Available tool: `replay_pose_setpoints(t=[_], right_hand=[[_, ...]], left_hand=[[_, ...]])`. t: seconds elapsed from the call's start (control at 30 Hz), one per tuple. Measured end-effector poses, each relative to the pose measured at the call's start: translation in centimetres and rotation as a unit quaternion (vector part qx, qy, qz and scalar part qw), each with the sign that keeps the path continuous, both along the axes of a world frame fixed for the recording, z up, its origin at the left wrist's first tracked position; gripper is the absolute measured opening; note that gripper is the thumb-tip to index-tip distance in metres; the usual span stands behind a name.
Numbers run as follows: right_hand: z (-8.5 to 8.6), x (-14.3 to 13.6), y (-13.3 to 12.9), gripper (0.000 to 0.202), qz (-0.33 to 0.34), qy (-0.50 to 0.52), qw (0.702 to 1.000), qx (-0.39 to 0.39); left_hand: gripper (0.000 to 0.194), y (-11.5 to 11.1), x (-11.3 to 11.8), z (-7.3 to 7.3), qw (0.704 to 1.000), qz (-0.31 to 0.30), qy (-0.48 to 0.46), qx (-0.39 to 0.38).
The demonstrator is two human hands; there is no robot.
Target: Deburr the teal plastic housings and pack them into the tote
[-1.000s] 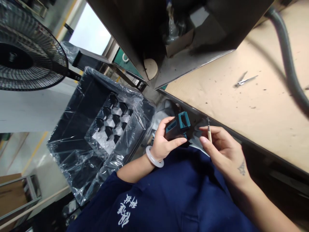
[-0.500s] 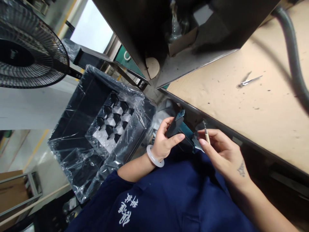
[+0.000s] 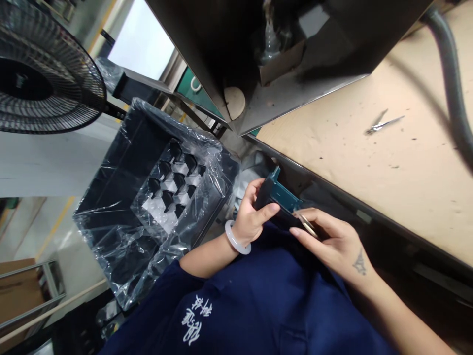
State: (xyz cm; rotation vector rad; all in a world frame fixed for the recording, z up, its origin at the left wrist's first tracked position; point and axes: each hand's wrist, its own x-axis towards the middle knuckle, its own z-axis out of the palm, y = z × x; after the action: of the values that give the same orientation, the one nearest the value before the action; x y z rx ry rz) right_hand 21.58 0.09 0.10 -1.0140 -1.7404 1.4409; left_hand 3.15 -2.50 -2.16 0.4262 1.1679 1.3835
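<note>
My left hand (image 3: 252, 217) is closed on the near side of a black plastic part (image 3: 284, 217) with a teal inner face, its thumb lying over the front. A teal tab rises at the part's far end. My right hand (image 3: 334, 241) pinches a slim brass-coloured hand tool (image 3: 308, 226), its exact kind unclear. The tool's front end is at the part's right end, with the fingertips there too; whether the tip touches is hidden by the fingers. Both hands are above my lap, in front of the bench edge.
A plastic-lined dark bin (image 3: 107, 197) at left holds rows of black parts in a pale divider (image 3: 162, 209). A fan (image 3: 48, 84) stands beyond it. On the wooden bench (image 3: 332, 128) lie a metal tool (image 3: 384, 125) and dark crumbs. A metal booth (image 3: 303, 98) and a grey hose (image 3: 449, 79) stand behind.
The black part has turned, so more of its teal inside shows. My right hand has moved left against the part's right end, and the tool has tipped over from upright.
</note>
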Motion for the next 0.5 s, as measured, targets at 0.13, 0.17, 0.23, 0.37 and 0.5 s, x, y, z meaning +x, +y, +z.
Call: replay_pose_setpoints(t=[0.13,0.17,0.23,0.37,0.5], right_hand=[[0.4,1.2,1.4,0.011,0.097,0.032,0.983,0.15],[0.4,1.7,1.8,0.014,0.127,0.04,0.974,0.184],[0.5,2.5,2.3,0.018,0.165,0.036,0.957,0.236],[1.2,3.7,2.1,0.034,0.041,-0.063,0.96,0.27],[2.6,3.4,0.7,0.055,-0.043,-0.069,0.97,0.23]], left_hand=[[0.08,0.8,-1.5,-0.6,0.982,-0.099,-0.156,-0.05],[0.082,0.9,-1.9,-0.8,0.966,-0.165,-0.187,-0.069],[0.086,1.1,-2.8,-0.9,0.914,-0.307,-0.25,-0.092],[0.084,0.7,-3.4,0.4,0.904,-0.335,-0.264,-0.03],[0.094,0.5,-3.1,2.3,0.975,-0.203,-0.038,0.077]])
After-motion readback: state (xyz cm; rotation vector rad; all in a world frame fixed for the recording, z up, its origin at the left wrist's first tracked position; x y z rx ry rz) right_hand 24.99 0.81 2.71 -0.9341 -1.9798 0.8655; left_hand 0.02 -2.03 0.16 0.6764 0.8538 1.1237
